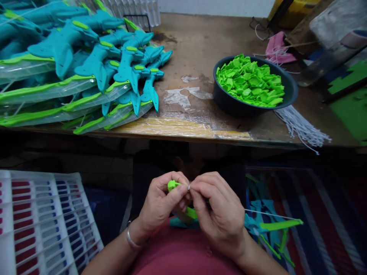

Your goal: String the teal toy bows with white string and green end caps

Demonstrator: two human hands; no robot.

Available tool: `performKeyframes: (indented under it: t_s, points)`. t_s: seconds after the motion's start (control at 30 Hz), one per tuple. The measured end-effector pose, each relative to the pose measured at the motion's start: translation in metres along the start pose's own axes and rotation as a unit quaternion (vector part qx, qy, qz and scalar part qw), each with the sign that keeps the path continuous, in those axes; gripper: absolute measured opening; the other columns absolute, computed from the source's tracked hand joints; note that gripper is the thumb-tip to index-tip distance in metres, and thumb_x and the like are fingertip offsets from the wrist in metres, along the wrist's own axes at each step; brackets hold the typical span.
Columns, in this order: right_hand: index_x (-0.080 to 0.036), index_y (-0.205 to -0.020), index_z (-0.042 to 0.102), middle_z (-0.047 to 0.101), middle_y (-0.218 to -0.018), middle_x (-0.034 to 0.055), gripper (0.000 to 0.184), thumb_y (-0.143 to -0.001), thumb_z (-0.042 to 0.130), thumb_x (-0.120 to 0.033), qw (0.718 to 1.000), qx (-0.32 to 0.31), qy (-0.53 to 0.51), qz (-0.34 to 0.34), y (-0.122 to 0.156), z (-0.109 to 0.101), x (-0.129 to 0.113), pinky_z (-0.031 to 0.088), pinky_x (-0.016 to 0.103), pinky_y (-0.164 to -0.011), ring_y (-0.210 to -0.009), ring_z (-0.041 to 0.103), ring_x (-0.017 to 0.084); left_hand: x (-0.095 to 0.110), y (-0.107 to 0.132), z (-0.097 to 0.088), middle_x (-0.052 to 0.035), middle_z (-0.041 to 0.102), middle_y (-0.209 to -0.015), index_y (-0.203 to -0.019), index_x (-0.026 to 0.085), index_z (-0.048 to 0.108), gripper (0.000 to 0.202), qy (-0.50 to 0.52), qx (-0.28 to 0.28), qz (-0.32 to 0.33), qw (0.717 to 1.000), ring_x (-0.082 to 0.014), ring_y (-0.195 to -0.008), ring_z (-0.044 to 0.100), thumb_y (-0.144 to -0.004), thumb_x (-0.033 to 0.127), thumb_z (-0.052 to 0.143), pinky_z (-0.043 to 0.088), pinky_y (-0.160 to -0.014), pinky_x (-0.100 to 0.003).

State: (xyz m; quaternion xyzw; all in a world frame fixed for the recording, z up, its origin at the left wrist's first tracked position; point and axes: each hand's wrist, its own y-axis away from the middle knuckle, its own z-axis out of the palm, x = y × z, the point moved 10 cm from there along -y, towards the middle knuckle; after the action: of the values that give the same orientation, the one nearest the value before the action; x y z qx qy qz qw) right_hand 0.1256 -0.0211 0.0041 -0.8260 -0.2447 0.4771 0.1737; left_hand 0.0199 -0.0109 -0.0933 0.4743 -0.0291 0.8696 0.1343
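My left hand (pixel 164 198) is closed, with thumb and fingers around the bright green tip (pixel 173 185) of a toy bow. Close against it, my right hand (pixel 219 208) pinches a short bit of white string (pixel 189 187) at that tip. Below my hands, part of the bow's teal body (pixel 183 223) shows against my lap; my hands hide most of it. On the right a green bow limb (pixel 282 224) sticks out, with a taut white string running from its end back behind my right hand. Whether it belongs to the held bow, I cannot tell.
Teal and green toy bows (pixel 103 57) are piled on the table's left. A dark bowl (pixel 291 89) of small green pieces stands right, beside a bundle of white strings (pixel 304 128). A white plastic crate (pixel 40 214) is at lower left. More bow parts (pixel 266 206) lie at lower right.
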Motion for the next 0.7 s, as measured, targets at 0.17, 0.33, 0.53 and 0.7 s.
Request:
performKeyframes:
  t_s: [0.17, 0.33, 0.53, 0.7]
  points:
    - [-0.019, -0.094, 0.062, 0.067, -0.088, 0.0027, 0.015, -0.094, 0.055, -0.006, 0.996, 0.009, -0.052, 0.067, 0.001, 0.0, 0.012, 0.054, 0.028, -0.072, -0.08, 0.063, 0.014, 0.002, -0.002, 0.003, -0.001, 0.059, -0.077, -0.084, 0.014, 0.065, 0.02, 0.003, 0.004, 0.012, 1.0, -0.006, -0.053, 0.053, -0.098, 0.029, 0.065, 0.045, -0.05, -0.018]
    - [-0.019, -0.092, 0.061, 0.067, -0.093, 0.0018, 0.015, -0.096, 0.052, -0.008, 0.989, -0.002, -0.1, 0.113, 0.003, 0.001, 0.019, 0.054, 0.026, -0.075, -0.084, 0.066, 0.011, 0.002, -0.004, 0.003, -0.0009, 0.059, -0.076, -0.083, 0.014, 0.064, 0.022, 0.004, -0.001, 0.011, 1.0, -0.0063, -0.053, 0.053, -0.099, 0.03, 0.064, 0.045, -0.051, -0.018]
    - [-0.017, -0.111, 0.065, 0.065, -0.098, 0.0033, 0.016, -0.095, 0.064, -0.013, 0.995, -0.044, -0.063, 0.068, -0.001, 0.006, 0.013, 0.053, 0.027, -0.078, -0.09, 0.061, 0.013, 0.001, -0.002, -0.002, 0.0013, 0.055, -0.073, -0.084, 0.015, 0.063, 0.021, -0.027, 0.007, 0.005, 1.0, -0.0059, -0.056, 0.053, -0.1, 0.028, 0.062, 0.045, -0.052, -0.017]
    - [-0.015, -0.107, 0.068, 0.063, -0.09, 0.0035, 0.017, -0.096, 0.061, -0.005, 0.997, -0.052, -0.033, 0.039, -0.005, 0.004, 0.009, 0.051, 0.027, -0.074, -0.084, 0.058, 0.012, 0.003, -0.003, 0.006, 0.0012, 0.055, -0.074, -0.088, 0.016, 0.063, 0.02, -0.027, -0.014, 0.021, 0.999, -0.0063, -0.058, 0.052, -0.103, 0.028, 0.058, 0.045, -0.055, -0.018]
